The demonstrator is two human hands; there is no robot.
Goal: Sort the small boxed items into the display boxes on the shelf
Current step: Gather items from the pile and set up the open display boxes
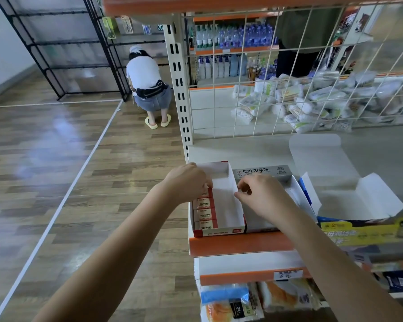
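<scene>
1. At the shelf's (pixel 240 245) front corner, your left hand (pixel 187 182) sits at the left wall of the red display box (pixel 221 205), fingers curled closed over the top of the row of small 2B boxes (pixel 205 211); whether it pinches one is hidden by the hand itself.
2. Your right hand (pixel 263 196) rests on the wall between that box and the grey display box (pixel 279 180), fingers bent in a loose pinch; I cannot tell if it holds anything.
3. To finish this step well, steady the divider with the right hand and press the row flat against the left wall, labels facing up.
4. The red box's right half looks bare, so more remains to fill.
5. Hard to read: the grey box's contents sit under your right wrist, and the blue-and-white carton (pixel 308 191) beside it is partly covered.
</scene>
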